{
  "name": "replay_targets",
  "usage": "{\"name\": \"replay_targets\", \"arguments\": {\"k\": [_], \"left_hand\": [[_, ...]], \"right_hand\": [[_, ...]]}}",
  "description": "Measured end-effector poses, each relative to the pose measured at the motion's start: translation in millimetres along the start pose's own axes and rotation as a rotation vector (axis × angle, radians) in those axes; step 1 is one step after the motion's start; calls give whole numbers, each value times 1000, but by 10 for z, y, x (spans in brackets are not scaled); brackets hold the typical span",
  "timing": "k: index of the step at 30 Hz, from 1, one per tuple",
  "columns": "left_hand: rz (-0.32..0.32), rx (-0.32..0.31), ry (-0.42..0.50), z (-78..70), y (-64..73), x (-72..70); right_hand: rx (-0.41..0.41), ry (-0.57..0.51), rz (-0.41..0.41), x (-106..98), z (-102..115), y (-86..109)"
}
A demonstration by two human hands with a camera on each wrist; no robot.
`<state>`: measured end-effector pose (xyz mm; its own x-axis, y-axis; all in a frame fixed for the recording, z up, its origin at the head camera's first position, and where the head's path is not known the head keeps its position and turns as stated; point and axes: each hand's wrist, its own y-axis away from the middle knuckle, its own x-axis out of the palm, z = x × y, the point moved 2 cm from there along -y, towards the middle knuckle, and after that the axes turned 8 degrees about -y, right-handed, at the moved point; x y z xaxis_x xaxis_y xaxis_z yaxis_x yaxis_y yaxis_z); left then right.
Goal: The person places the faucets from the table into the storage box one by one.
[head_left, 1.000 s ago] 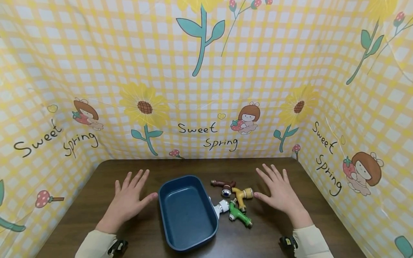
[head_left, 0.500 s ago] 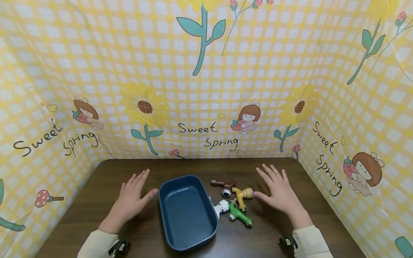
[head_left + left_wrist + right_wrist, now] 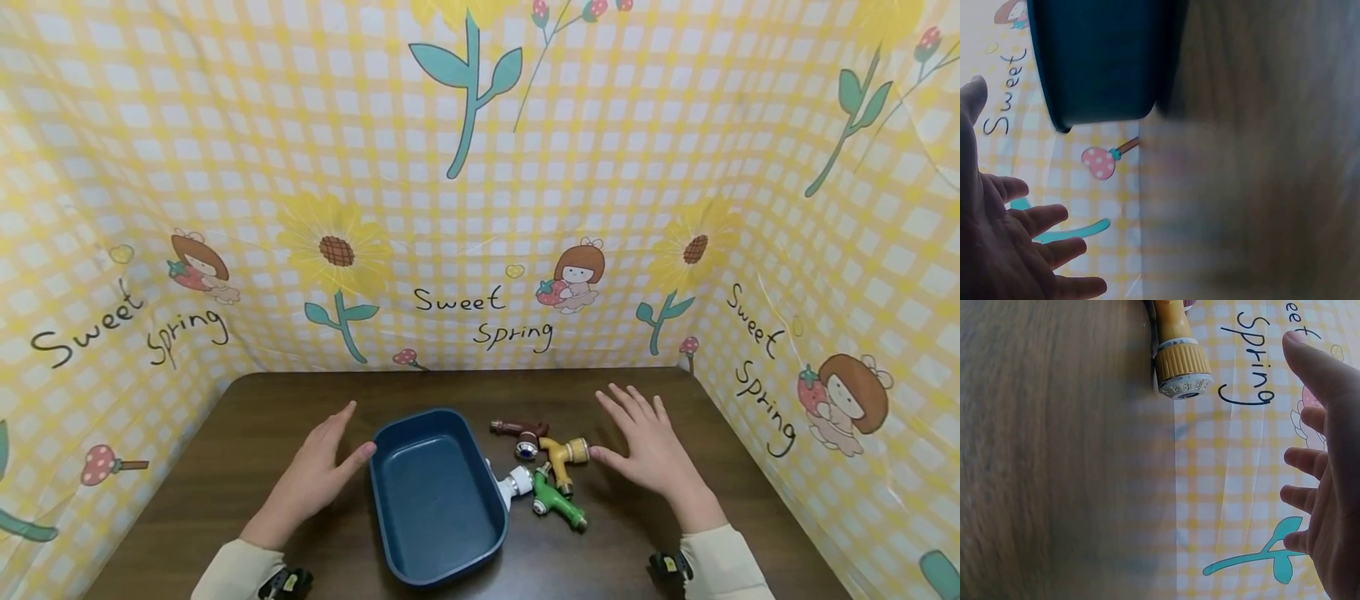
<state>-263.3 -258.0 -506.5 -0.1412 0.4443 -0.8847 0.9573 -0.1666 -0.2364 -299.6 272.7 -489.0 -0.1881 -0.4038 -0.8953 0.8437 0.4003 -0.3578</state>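
Observation:
A dark blue rectangular tray (image 3: 442, 567) lies on the table in the head view. My left hand (image 3: 311, 475) is at its left side, turned on edge, thumb near the rim; whether it touches the rim I cannot tell. In the left wrist view the left hand (image 3: 1016, 244) has its fingers extended and holds nothing. Right of the tray are a white tap (image 3: 515, 481), a green tap (image 3: 557, 504), a yellow tap (image 3: 561, 458) and a dark red tap (image 3: 517, 428). My right hand (image 3: 648, 450) is spread beside the yellow tap, its thumb close to the ribbed handle (image 3: 1182, 362), gripping nothing.
The brown wooden table (image 3: 420, 385) has rounded far corners. A yellow-checked cloth (image 3: 480, 208) with printed flowers and lettering encloses it at the back and both sides. Part of the white tap is hidden behind the tray's right wall.
My left hand has shifted slightly right toward the tray and rolled onto its edge, its fingers coming together. The right hand, the tray and the taps stay where they were.

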Motion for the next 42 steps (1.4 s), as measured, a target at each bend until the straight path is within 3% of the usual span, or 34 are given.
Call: {"name": "replay_targets", "arguments": {"k": [6,13,23,33,42], "left_hand": [[27,-14,60,-56,2,103],[5,-49,132,-73,-13,108],[44,-123,209,-148,-12,121],[69,-182,370,-177,-38,138],[88,-223,430,-223,-81,160]], "right_hand": [[-6,-3,-1,10,20,-10],[-12,-8,-7,7,24,-34],[-27,-39,-24,25,38,-30],[-4,-120,-4,49,14,-23],[23,-224,22,107,-1,9]]}}
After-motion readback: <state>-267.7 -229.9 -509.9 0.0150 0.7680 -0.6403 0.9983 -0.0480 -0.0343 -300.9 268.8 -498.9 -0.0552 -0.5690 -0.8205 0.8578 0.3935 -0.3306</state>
